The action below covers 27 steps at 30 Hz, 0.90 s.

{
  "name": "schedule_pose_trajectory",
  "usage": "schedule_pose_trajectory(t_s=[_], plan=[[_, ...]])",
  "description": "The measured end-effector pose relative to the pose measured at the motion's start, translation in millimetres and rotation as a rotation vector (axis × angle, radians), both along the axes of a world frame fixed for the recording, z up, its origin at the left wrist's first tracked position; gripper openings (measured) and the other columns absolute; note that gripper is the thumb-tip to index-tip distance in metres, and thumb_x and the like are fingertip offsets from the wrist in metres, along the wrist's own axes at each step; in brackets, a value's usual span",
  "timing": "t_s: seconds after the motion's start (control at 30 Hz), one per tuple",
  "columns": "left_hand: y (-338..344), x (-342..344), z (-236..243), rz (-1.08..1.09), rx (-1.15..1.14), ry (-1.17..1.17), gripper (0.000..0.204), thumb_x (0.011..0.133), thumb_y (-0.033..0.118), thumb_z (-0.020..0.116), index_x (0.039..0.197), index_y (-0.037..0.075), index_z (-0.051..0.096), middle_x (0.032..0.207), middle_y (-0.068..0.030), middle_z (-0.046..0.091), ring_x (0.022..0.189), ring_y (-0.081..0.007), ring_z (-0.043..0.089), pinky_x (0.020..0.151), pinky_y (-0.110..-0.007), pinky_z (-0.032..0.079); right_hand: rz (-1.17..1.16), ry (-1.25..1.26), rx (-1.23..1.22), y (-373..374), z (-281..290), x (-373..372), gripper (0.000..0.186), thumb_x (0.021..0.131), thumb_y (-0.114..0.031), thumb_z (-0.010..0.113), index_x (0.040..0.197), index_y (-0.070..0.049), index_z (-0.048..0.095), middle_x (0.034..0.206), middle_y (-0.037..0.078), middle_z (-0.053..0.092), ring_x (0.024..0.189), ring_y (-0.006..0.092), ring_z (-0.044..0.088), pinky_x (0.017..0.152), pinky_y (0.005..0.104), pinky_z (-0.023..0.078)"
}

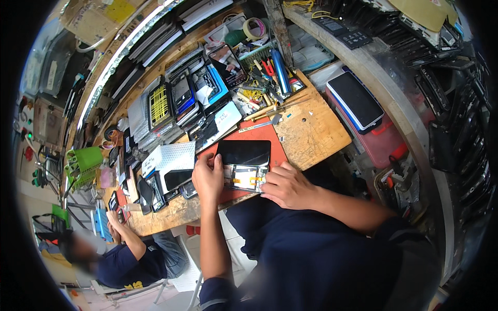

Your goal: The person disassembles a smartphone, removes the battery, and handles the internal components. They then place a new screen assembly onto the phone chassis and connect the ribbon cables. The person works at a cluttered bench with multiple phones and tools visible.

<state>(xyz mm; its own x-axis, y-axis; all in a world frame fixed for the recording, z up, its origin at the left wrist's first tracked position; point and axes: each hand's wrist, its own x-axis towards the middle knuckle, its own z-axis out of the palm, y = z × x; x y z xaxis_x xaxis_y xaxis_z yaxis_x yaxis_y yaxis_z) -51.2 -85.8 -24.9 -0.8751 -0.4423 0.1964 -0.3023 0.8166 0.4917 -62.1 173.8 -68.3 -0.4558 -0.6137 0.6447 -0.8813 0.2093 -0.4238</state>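
An opened phone lies before me on a red mat (228, 196) at the bench's front edge. Its black glass screen (244, 152) is folded out on the far side, and its silver body (246, 177), with white parts and yellow-orange strips inside, faces up on the near side. My left hand (208, 179) is closed at the left edge, thumb and fingers by where screen and body meet. With curled fingers, my right hand (288, 187) grips the right edge of the body. Any small thing inside the right fingers is hidden.
Stacked phones and parts (179, 98) crowd the bench's left. Tools and a blue cylinder (280, 71) stand at the back. A boxed phone (355, 100) rests on a red container at right. Another person (132, 256) sits at the lower left, hands at the bench.
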Motion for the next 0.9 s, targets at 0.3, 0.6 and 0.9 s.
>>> schedule_pose_trajectory(t_s=[0.3,0.6,0.9], plan=[[-31,-5,5,-0.228,1.029,-0.012,0.014,0.111,0.019,0.066,0.110,0.005,0.066,0.095,0.0038,0.066,0.085,-0.0059,0.060,0.079,-0.024,0.050,-0.032,0.032,-0.060,0,-5,3,0.022,0.082,-0.021,0.085,0.088,-0.014,0.065,0.088,0.002,0.056,0.086,0.0226,0.059,0.077,0.0397,0.042],[-35,12,-4,-0.210,1.085,0.213,0.013,0.110,0.014,0.066,0.116,0.003,0.066,0.098,0.0017,0.070,0.084,-0.0051,0.061,0.078,-0.022,0.050,-0.064,-0.589,-0.307,20,29,-8,0.037,0.090,-0.007,0.081,0.125,-0.003,0.070,0.093,0.009,0.066,0.077,0.0201,0.067,0.067,0.0336,0.055],[-119,41,25,0.013,1.469,0.543,0.020,0.112,0.022,0.062,0.122,0.005,0.060,0.091,-0.0092,0.078,0.067,-0.0193,0.077,0.061,-0.028,0.063,-0.395,-0.120,0.199,9,26,-56,0.016,0.085,0.001,0.073,0.099,-0.004,0.069,0.085,0.013,0.063,0.074,0.0330,0.065,0.062,0.0411,0.051]])
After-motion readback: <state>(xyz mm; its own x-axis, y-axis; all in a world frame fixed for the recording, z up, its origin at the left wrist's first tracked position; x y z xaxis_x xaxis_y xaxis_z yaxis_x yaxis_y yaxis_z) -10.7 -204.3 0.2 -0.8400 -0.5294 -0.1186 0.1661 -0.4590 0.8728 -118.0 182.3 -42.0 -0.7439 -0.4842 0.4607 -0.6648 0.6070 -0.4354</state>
